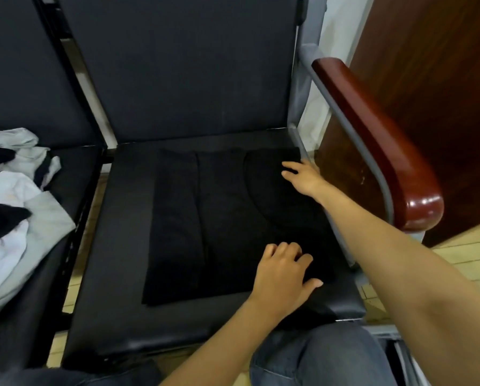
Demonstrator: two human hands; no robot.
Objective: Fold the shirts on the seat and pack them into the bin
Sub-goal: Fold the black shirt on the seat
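Your black shirt (205, 218) lies spread flat on the dark seat (116, 260) in front of you. It makes a tall rectangle, with lengthwise fold lines running from the back edge towards you and a curved seam showing in its far right part. Your right hand (303, 178) reaches across to the shirt's far right corner, just beside the seat's metal frame. Its fingers are stretched out and relaxed, lying flat on the cloth and holding nothing. Your left hand (282, 274) rests on the shirt's near right part, knuckles raised, fingers bent down into the fabric and thumb pointing out to the right. The fingertips are hidden behind the knuckles and the cloth is very dark, so you cannot tell whether that hand pinches the shirt or only presses on it. The two hands are well apart, one at the far edge and one at the near edge. The padded backrest (183, 65) stands upright behind the shirt, and a glossy reddish wooden armrest (372, 140) runs along your right side, with a dark wooden panel (428, 65) beyond it. On the neighbouring seat (38, 316) to your left sits a loose pile of clothes (15, 213), pale grey and white with black pieces mixed in. Your knee in jeans (316, 358) shows just below the seat's front edge.
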